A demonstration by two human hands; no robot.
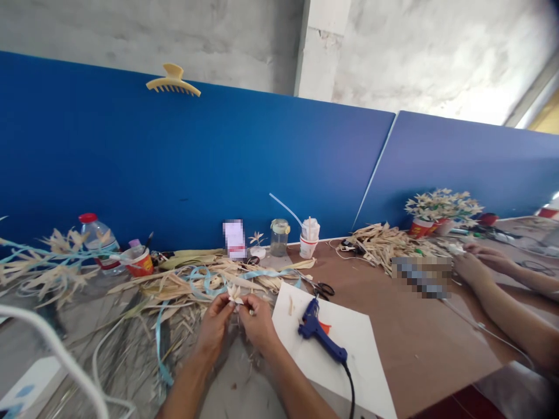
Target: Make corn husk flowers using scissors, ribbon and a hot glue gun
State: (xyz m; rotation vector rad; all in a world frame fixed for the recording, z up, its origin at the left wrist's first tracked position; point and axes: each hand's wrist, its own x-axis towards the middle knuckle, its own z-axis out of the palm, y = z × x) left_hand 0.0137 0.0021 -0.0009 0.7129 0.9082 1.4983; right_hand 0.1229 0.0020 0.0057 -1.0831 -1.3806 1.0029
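Between my two hands is a small pale flower (234, 294) with pointed petals that look like dried husk. My left hand (217, 320) pinches it from the left side. Thumb and fingers of my right hand (257, 319) close on it from the right, low near its base. Behind the hands lie strips of dried husk (174, 291) and a curled light-blue ribbon (209, 279). To the right a blue glue gun (321, 331) rests on a white board (362, 349), with black-handled scissors (324, 290) just beyond its nozzle.
At the back stand a bottle with a red cap (102, 241), a red cup (142, 262), a glass jar (279, 238) and a paper cup (308, 247). A white cable (56, 343) curves at lower left. On the right, another person's hands (474, 267) work near a husk pile (379, 244).
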